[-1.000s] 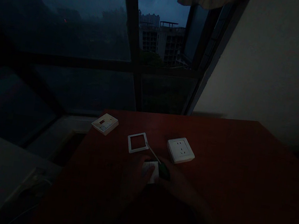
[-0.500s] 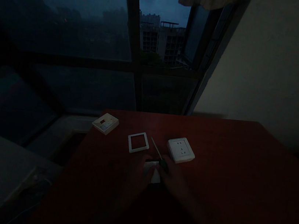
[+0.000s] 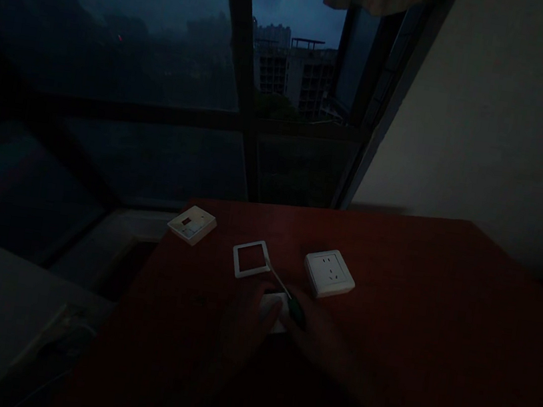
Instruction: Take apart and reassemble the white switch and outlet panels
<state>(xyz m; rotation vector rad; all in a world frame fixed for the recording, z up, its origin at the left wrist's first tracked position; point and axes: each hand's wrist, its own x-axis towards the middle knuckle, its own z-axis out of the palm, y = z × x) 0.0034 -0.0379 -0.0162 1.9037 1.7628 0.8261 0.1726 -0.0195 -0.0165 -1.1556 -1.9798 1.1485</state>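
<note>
My left hand is closed on a small white panel piece, its thumb lying across the front. My right hand grips a screwdriver by its dark green handle, and its thumb side rests at the panel's right edge. The screwdriver's thin shaft points up and left, and its tip appears over the right side of a white square frame on the table. A white wall socket lies just beyond my right hand. Darkness hides most of both hands' fingers.
A white box-like mounting piece with a cut-out lies at the table's far left corner. The reddish-brown table reaches toward a window and a pale wall. The room is very dim.
The screwdriver has tilted further left, so its tip now reaches the white frame instead of the bare table beside it. My right hand has turned slightly, showing more of the handle.
</note>
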